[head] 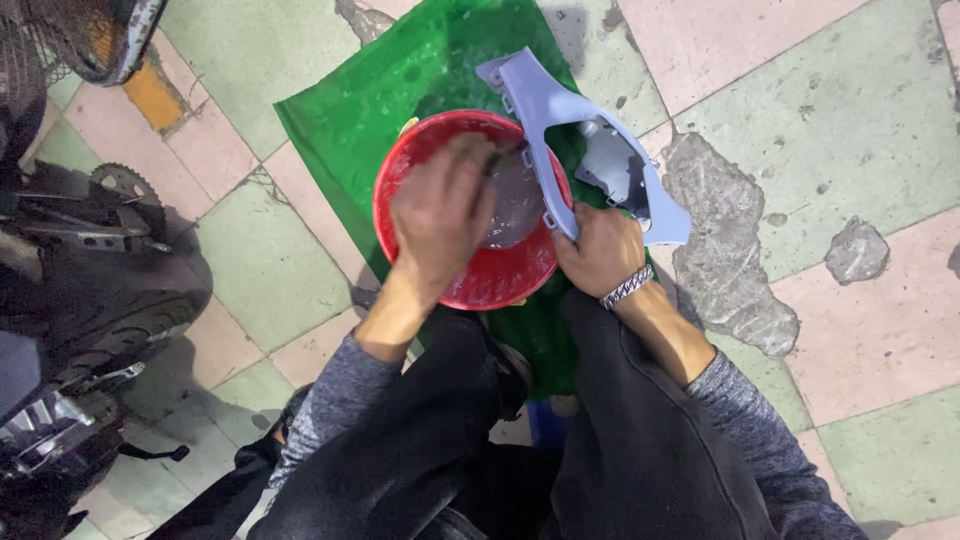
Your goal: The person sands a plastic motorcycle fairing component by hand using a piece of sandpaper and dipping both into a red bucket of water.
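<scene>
Underfoot lies a floor [850, 110] of worn pink and green tiles with broken patches, a green sheet [350, 110] spread over it and a dark motorbike [70, 290] at the left. On the sheet stands a red basin [500, 275] holding cloudy water. Closed around its near end, the right hand [600, 250] props a pale blue plastic fairing panel [560, 110] on the basin's right rim, its long axis running from near right to far left. Over the basin, the left hand [440, 215] is curled; what it grips is unclear.
</scene>
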